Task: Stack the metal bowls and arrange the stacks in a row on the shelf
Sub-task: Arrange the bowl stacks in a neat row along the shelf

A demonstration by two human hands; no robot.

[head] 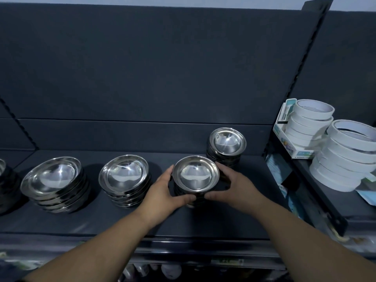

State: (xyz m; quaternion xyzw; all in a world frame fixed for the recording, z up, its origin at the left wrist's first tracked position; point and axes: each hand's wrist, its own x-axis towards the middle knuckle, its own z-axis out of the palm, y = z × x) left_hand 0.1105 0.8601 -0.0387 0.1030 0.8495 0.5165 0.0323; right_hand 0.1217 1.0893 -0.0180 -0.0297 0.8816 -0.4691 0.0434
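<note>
Several stacks of shiny metal bowls stand on a dark shelf. My left hand and my right hand clasp the sides of one small stack near the shelf's middle right. A second small stack stands just behind it, near the back right corner. To the left sit a wider stack and another wide stack, roughly in a row. A further stack is cut off at the left edge.
A dark back panel rises behind the shelf. A slotted upright post divides it from the neighbouring shelf on the right, which holds piles of white tape rolls and a small box. Lower shelves show faintly at the bottom.
</note>
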